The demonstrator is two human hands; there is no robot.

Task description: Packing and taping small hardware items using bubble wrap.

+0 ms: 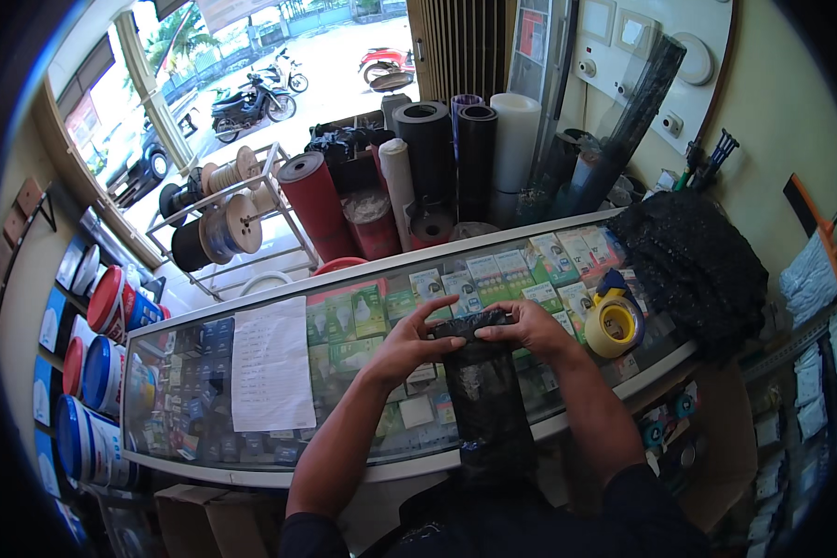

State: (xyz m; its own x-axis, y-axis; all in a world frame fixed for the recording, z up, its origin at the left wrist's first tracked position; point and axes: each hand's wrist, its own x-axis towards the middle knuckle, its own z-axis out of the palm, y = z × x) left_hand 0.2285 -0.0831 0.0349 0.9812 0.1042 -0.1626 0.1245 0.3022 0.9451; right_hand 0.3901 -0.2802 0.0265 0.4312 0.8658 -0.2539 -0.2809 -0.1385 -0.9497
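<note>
A long parcel in black plastic wrap [485,390] runs from my body out over the glass counter. At its far end my left hand [415,338] grips the left corner, thumb on top. On the right corner of that same end, my right hand [516,328] pinches the plastic with its thumb. The two thumbs lie close together on the folded edge. To the right of my right hand, a tape dispenser with a yellowish tape roll [612,324] sits on the glass. A handwritten paper sheet [273,366] lies flat to the left.
Boxed light bulbs [349,317] show through the glass counter [209,446]. A heap of black bubble wrap [694,272] covers its right end. Upright sheet rolls [425,160] and a cable spool rack [223,227] stand beyond. Paint buckets [104,373] line the left.
</note>
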